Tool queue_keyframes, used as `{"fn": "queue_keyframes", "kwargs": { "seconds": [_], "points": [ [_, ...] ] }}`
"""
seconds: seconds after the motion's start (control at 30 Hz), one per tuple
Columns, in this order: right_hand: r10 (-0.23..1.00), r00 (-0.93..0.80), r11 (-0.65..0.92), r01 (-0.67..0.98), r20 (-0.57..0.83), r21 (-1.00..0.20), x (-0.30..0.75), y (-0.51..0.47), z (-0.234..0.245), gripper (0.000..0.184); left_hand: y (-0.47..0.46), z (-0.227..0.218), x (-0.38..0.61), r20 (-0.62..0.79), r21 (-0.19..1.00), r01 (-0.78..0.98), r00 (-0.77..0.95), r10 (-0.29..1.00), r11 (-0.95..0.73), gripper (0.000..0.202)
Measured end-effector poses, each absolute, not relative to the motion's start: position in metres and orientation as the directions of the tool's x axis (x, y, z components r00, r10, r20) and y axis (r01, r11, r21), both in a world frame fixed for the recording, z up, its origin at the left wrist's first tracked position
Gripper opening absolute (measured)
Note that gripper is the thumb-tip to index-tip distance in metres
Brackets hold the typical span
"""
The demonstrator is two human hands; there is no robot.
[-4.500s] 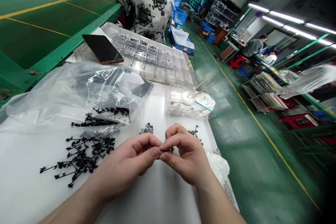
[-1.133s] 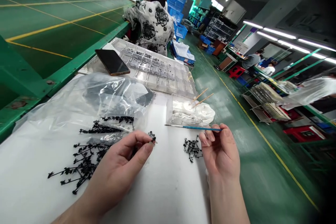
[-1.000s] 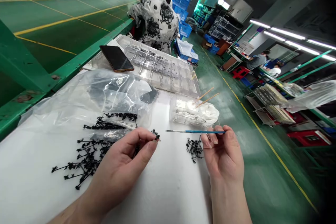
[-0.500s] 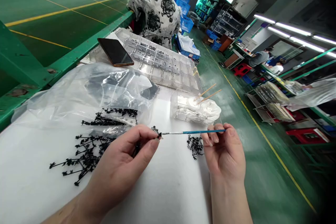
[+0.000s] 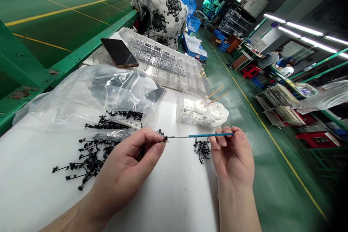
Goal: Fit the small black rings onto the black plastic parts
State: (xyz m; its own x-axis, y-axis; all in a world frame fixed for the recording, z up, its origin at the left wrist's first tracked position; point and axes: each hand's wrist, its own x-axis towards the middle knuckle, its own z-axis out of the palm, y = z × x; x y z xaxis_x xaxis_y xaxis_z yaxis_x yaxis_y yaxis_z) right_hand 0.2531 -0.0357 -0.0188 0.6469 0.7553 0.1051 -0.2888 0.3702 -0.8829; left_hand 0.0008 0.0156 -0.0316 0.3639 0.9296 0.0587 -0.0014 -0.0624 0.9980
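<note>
My left hand (image 5: 127,163) pinches a small black plastic part (image 5: 162,136) between thumb and forefinger, just above the white table (image 5: 168,195). My right hand (image 5: 233,156) grips a thin blue-handled brush (image 5: 201,136) that lies level, its tip touching the small part. A little heap of black parts (image 5: 202,149) lies on the table beside my right hand. Black sprue strips (image 5: 87,157) lie scattered left of my left hand.
A crumpled clear plastic bag (image 5: 92,96) lies behind the sprues. Farther back are a clear box of white stuff with wooden sticks (image 5: 201,110), a clear compartment tray (image 5: 168,65), a phone (image 5: 119,52), and a person in a flowered top (image 5: 163,14). The table edge drops to green floor on the right.
My right hand brought the brush leftward until its tip met the part in my left hand. Earlier, both hands pinched the part together without the brush.
</note>
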Motion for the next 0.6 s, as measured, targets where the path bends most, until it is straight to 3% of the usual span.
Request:
{"fn": "queue_keyframes", "kwargs": {
  "seconds": [0.43,0.5,0.6],
  "points": [
    [0.744,0.659,0.37,-0.261,0.116,-0.892,0.255,-0.033,-0.019,0.021,0.014,-0.03,-0.001,0.037,0.997,0.054,0.381,0.924,-0.062,0.014],
    [0.696,0.708,0.391,-0.23,0.123,-0.891,0.264,-0.03,-0.019,0.025,0.014,-0.03,-0.002,0.026,0.996,0.065,0.383,0.924,-0.055,0.016],
    [0.525,0.844,0.38,-0.123,0.105,-0.917,0.287,-0.025,-0.023,0.041,0.015,-0.034,-0.003,-0.004,0.996,0.08,0.375,0.927,-0.028,0.017]
  ]
}}
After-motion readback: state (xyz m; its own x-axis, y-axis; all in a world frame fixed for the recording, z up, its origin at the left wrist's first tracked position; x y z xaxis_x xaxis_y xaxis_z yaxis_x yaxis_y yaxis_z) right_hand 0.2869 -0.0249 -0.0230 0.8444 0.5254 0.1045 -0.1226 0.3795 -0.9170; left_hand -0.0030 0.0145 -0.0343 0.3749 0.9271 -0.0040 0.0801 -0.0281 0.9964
